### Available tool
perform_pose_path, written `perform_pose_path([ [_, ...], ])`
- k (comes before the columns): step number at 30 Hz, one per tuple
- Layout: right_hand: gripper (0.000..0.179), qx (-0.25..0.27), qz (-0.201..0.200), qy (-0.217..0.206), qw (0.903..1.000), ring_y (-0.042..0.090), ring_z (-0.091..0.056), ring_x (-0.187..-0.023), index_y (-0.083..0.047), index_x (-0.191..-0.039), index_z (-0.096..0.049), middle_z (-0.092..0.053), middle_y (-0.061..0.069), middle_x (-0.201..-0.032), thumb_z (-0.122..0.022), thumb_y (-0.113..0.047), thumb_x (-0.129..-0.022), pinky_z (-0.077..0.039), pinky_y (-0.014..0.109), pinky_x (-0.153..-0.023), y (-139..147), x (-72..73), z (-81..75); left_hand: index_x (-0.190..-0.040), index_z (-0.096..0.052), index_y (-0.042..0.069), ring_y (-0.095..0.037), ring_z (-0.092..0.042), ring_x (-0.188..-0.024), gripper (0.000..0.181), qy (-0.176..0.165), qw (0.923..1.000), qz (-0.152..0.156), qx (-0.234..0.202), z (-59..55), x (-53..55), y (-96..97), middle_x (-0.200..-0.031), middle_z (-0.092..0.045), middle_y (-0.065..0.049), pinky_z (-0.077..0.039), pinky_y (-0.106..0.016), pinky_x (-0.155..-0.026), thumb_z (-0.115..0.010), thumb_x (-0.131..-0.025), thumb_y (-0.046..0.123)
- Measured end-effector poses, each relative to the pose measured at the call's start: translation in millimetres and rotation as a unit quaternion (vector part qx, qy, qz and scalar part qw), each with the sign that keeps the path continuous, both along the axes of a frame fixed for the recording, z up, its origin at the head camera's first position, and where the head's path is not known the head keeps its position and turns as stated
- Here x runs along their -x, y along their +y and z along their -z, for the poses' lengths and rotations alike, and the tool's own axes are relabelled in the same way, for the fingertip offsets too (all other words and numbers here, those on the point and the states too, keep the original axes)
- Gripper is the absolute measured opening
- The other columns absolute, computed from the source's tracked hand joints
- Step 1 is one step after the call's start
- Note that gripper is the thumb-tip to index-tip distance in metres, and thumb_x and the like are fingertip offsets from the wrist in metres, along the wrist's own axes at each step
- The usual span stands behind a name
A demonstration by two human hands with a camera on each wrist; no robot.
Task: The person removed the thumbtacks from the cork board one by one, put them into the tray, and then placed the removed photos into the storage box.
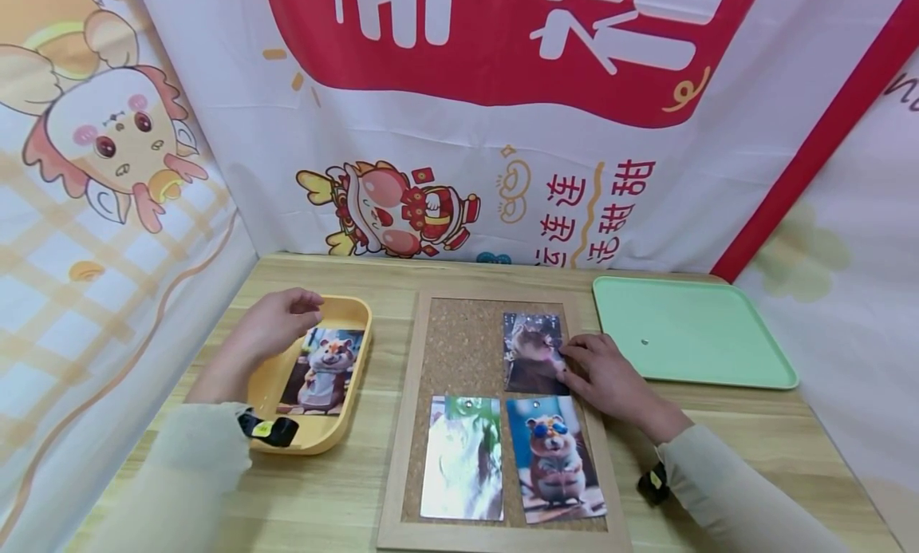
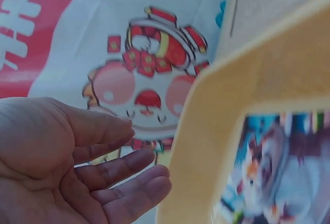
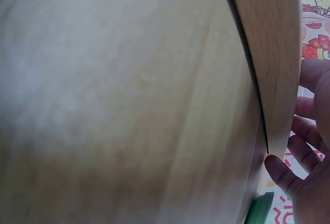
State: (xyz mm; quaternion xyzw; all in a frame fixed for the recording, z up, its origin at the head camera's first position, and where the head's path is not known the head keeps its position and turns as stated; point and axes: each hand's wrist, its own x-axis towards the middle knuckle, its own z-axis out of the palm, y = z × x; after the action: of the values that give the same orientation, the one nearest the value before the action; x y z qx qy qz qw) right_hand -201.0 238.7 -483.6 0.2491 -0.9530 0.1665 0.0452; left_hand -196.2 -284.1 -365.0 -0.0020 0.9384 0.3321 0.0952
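Observation:
My left hand (image 1: 283, 317) hovers over the far end of a yellow tray (image 1: 364, 329), its fingers loosely bent around nothing. In that tray lies a hamster photo (image 1: 332, 373). My right hand (image 1: 610, 377) touches the right edge of a darker animal photo (image 1: 527, 353) at the upper right of a wood-framed cork board (image 1: 459, 341). In the right wrist view, its thumb and spread fingers (image 3: 304, 159) are at the frame's edge; the photo is hidden there. Lower on the board are a glare-washed photo (image 1: 463, 461) and a photo of a hamster in sunglasses (image 1: 556, 465), each with a pin at its top.
A green tray (image 1: 707, 329) lies at the back right, with a small silver pin (image 1: 644, 342) on it. The wooden table (image 1: 747, 449) meets printed cloth walls (image 1: 610, 146) at the back and sides.

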Motion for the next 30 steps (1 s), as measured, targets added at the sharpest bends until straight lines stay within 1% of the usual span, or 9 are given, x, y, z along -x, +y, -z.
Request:
perform_pose_path([
  [2, 0.048, 0.0, -0.002, 0.0, 1.0, 0.039, -0.05, -0.133, -0.001, -0.137, -0.068, -0.061, 0.019, -0.141, -0.071, -0.034, -0.101, -0.048, 0.059, -0.108, 0, 0.1, 0.0, -0.144, -0.057, -0.001, -0.042, -0.062, -0.123, 0.043, 0.015, 0.9999, -0.005, 0.0, -4.1, -2.2, 9.9, -0.137, -0.063, -0.027, -0.055, -0.057, -0.099, -0.056, -0.109, 0.025],
  [7, 0.048, -0.001, -0.003, -0.003, 1.0, 0.037, -0.051, -0.131, -0.001, -0.137, -0.068, -0.062, 0.018, -0.141, -0.071, -0.033, -0.102, -0.049, 0.058, -0.107, -1, 0.3, -0.4, -0.142, -0.06, 0.002, -0.039, -0.063, -0.123, 0.04, 0.045, 0.9987, -0.012, -0.02, -12.4, -8.6, 37.4, -0.136, -0.066, -0.023, -0.055, -0.055, -0.1, -0.057, -0.109, 0.024],
  [11, 0.048, -0.002, -0.002, 0.0, 1.0, 0.037, -0.051, -0.131, -0.002, -0.137, -0.068, -0.063, 0.017, -0.141, -0.071, -0.034, -0.102, -0.049, 0.057, -0.108, -1, 0.2, 0.1, -0.14, -0.062, 0.004, -0.038, -0.064, -0.124, 0.037, 0.063, 0.9974, -0.007, -0.034, -16.3, -13.4, 64.0, -0.135, -0.068, -0.02, -0.056, -0.054, -0.102, -0.058, -0.109, 0.025],
  [14, 0.048, -0.002, -0.003, -0.002, 1.0, 0.037, -0.051, -0.132, -0.001, -0.137, -0.068, -0.063, 0.018, -0.141, -0.071, -0.034, -0.102, -0.049, 0.057, -0.108, -1, -0.4, -0.2, -0.137, -0.065, 0.008, -0.036, -0.065, -0.123, 0.035, 0.082, 0.9962, 0.007, -0.028, -15.3, -16.3, 85.6, -0.134, -0.07, -0.016, -0.056, -0.054, -0.102, -0.059, -0.109, 0.028],
  [16, 0.048, -0.003, -0.002, -0.004, 1.0, 0.037, -0.051, -0.132, -0.001, -0.138, -0.067, -0.063, 0.018, -0.142, -0.071, -0.034, -0.102, -0.048, 0.057, -0.109, -1, -0.7, -0.7, -0.136, -0.066, 0.009, -0.035, -0.066, -0.122, 0.034, 0.09, 0.9953, 0.022, -0.028, -12.6, -17.8, 100.2, -0.133, -0.071, -0.014, -0.056, -0.054, -0.102, -0.059, -0.109, 0.03],
  [19, 0.048, -0.003, -0.001, -0.008, 1.0, 0.038, -0.05, -0.133, -0.001, -0.138, -0.067, -0.062, 0.017, -0.142, -0.071, -0.033, -0.102, -0.048, 0.058, -0.109, -1, -0.6, -1.3, -0.133, -0.068, 0.013, -0.032, -0.067, -0.121, 0.032, 0.091, 0.9945, 0.043, -0.03, -4.9, -16.8, 121.4, -0.131, -0.072, -0.01, -0.057, -0.052, -0.102, -0.06, -0.108, 0.031],
  [22, 0.048, -0.002, 0.0, -0.009, 1.0, 0.038, -0.05, -0.133, -0.001, -0.138, -0.067, -0.062, 0.017, -0.142, -0.071, -0.033, -0.102, -0.048, 0.058, -0.109, 0, 0.2, -1.9, -0.132, -0.069, 0.016, -0.028, -0.068, -0.117, 0.029, 0.074, 0.9951, 0.057, -0.031, 3.2, -13.3, 141.5, -0.128, -0.072, -0.007, -0.059, -0.048, -0.099, -0.062, -0.108, 0.031],
  [26, 0.048, 0.0, -0.001, -0.009, 1.0, 0.038, -0.05, -0.134, -0.001, -0.138, -0.067, -0.062, 0.018, -0.142, -0.071, -0.033, -0.102, -0.048, 0.058, -0.109, 0, 0.8, -2.6, -0.128, -0.071, 0.016, -0.023, -0.069, -0.107, 0.026, 0.059, 0.9952, 0.076, -0.02, 14.6, -7.4, 164.2, -0.121, -0.073, -0.004, -0.062, -0.041, -0.089, -0.062, -0.107, 0.029],
  [30, 0.048, 0.002, 0.0, -0.009, 1.0, 0.038, -0.05, -0.133, -0.001, -0.137, -0.068, -0.062, 0.018, -0.142, -0.071, -0.034, -0.102, -0.048, 0.058, -0.109, -1, 1.2, -2.0, -0.129, -0.072, 0.015, -0.021, -0.068, -0.103, 0.027, 0.047, 0.994, 0.099, 0.001, 25.7, -2.7, 182.7, -0.119, -0.074, -0.004, -0.061, -0.04, -0.088, -0.062, -0.107, 0.028],
])
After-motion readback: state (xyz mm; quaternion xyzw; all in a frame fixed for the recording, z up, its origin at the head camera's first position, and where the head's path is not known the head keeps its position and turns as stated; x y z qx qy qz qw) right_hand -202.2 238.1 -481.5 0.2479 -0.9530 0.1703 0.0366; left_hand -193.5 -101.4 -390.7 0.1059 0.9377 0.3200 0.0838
